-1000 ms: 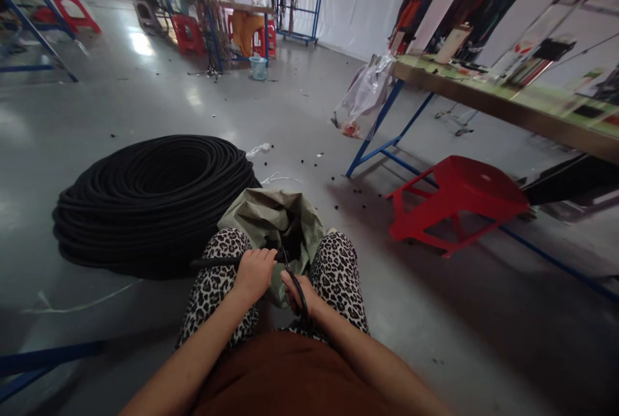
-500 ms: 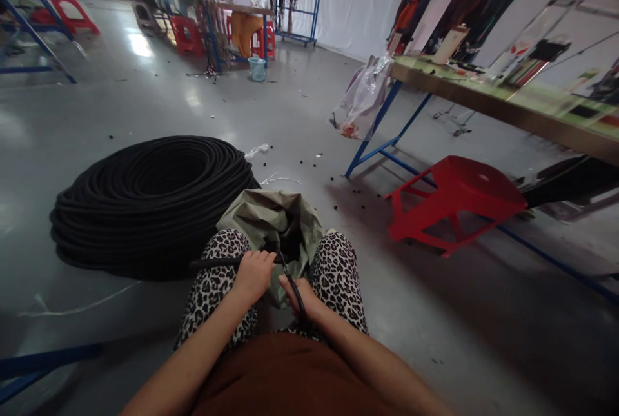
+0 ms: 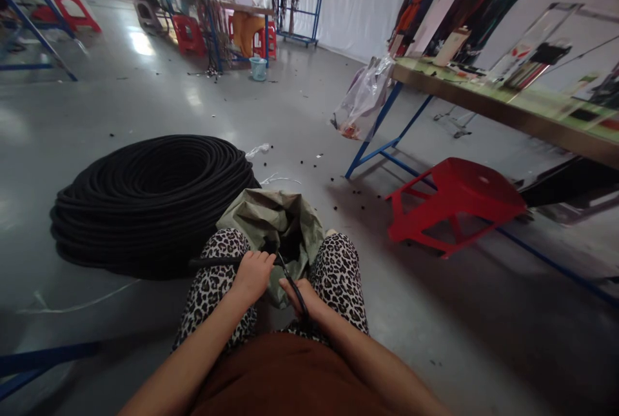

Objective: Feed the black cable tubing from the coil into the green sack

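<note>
My left hand (image 3: 255, 275) is closed round a thick black cord (image 3: 216, 262) that lies across my left knee. A short end of the cord pokes out past the fingers on the right. In my right hand (image 3: 307, 298) is a pair of black-handled scissors (image 3: 296, 291), its blades pointing up and touching or very near that end. Below both hands, between my knees, a greenish woven sack (image 3: 244, 208) gapes open with dark contents I cannot make out. A large coil of the same black cord (image 3: 207, 222) lies on the floor to the left.
A red plastic stool (image 3: 469, 187) stands on the right by a blue-legged worktable (image 3: 483, 100). A clear plastic bag (image 3: 362, 103) hangs at its corner. Small black bits dot the floor ahead. Another person (image 3: 247, 32) sits at a far table, near a light blue bucket (image 3: 258, 69).
Almost nothing differs. Both hands, the cord and the scissors keep nearly the same place; the view has shifted very slightly.
</note>
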